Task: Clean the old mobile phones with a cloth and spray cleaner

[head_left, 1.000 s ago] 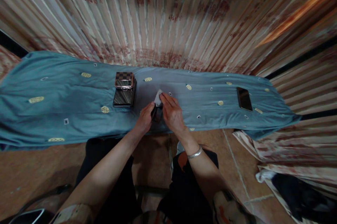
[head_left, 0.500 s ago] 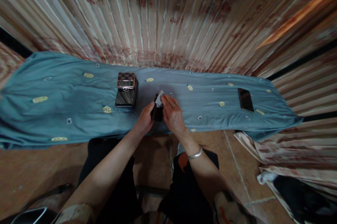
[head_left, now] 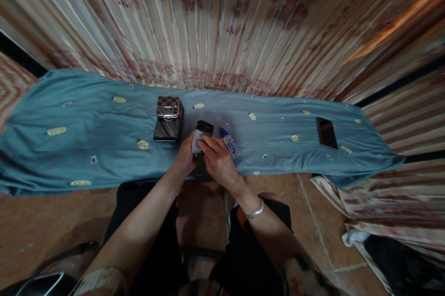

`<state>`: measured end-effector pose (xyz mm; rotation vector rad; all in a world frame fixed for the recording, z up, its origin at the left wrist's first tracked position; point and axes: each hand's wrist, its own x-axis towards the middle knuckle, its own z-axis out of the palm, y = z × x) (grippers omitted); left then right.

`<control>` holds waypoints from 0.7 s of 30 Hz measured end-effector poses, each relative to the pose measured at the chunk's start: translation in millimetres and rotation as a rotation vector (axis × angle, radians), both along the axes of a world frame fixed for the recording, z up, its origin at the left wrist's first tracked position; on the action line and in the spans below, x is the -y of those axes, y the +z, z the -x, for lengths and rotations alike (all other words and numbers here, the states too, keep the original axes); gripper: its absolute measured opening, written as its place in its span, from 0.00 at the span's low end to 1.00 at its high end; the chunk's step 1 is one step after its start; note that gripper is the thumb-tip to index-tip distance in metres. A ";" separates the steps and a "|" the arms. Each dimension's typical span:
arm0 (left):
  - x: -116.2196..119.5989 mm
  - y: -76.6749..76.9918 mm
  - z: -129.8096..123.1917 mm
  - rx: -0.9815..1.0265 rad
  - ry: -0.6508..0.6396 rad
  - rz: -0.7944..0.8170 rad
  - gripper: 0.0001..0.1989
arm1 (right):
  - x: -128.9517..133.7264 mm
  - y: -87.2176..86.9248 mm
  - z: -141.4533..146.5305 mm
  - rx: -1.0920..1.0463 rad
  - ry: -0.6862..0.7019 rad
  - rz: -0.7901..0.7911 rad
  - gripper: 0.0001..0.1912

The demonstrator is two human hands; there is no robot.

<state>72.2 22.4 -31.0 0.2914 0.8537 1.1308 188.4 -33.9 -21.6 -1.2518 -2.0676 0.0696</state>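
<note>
Near the middle of the cloth-covered table, a small black object [head_left: 205,127] is held in my left hand [head_left: 185,157], fingers closed round its left side. My right hand [head_left: 219,160] presses a pale grey wipe [head_left: 197,143] against the object's near part with its fingertips. Just beyond the right hand lies a blue-tipped tube or bottle [head_left: 230,144] with a patterned label, partly hidden by the hand. The underside of the black object is out of sight.
Left of the hands, a checkered folding phone [head_left: 168,106] and a glossy black device [head_left: 167,129] sit together. A dark phone [head_left: 327,132] lies at the right on the blue-green cloth [head_left: 271,124]. Pleated curtains [head_left: 215,22] hang behind.
My right hand has moved left and nearer with the wipe, from the object's far end to its near part. The blue-tipped tube now shows beside it.
</note>
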 end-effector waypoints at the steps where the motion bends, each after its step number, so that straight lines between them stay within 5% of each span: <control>1: 0.3 -0.1 -0.3 -0.002 -0.007 -0.007 0.09 | -0.3 0.2 -0.5 0.001 -0.004 0.012 0.25; 10: 13.4 -1.2 -15.1 -0.098 -0.048 -0.198 0.04 | -12.8 1.6 -19.4 0.019 -0.112 0.066 0.26; 21: 6.5 -4.3 -7.3 -0.080 -0.038 -0.111 0.10 | -18.0 -2.1 -29.9 -0.005 -0.162 0.048 0.23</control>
